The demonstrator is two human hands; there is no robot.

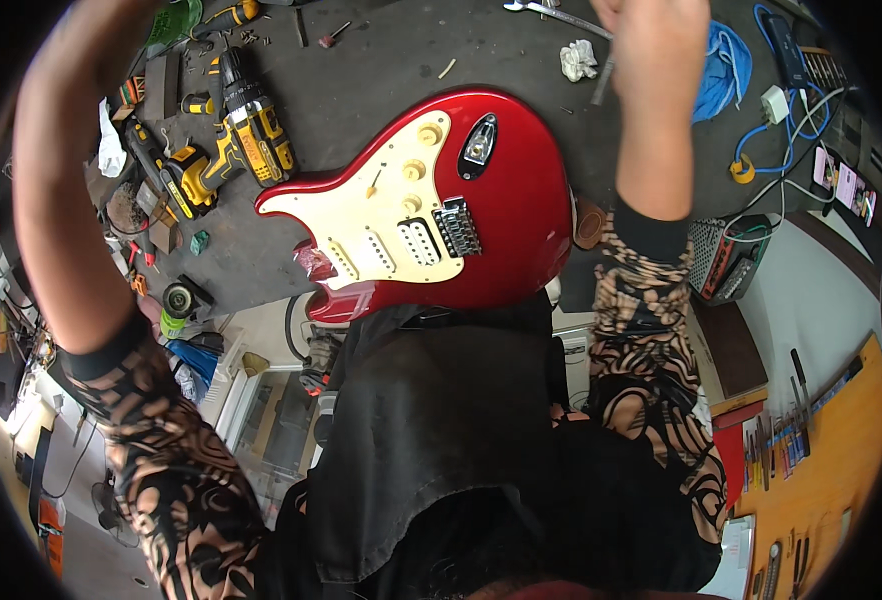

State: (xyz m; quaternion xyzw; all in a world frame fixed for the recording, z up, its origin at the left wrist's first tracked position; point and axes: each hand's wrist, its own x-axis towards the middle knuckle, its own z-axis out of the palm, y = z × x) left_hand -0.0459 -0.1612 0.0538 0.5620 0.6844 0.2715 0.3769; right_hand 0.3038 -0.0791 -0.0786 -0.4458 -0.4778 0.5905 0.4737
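Matte apron (411, 430), glossy guitar body (429, 205)

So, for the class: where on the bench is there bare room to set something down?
Bare, bar small scraps: beyond the guitar, between drill and crumpled paper. Crowded: left, around the drill; right, around the white adapter.

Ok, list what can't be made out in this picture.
Left hand, head view: outside the upper edge; only the left forearm shows.
Right hand, head view: partly cut off by the upper edge; its grip is unclear.
Blue cloth, head view: left part hidden behind the right forearm.
Phone, head view: screen details too small.
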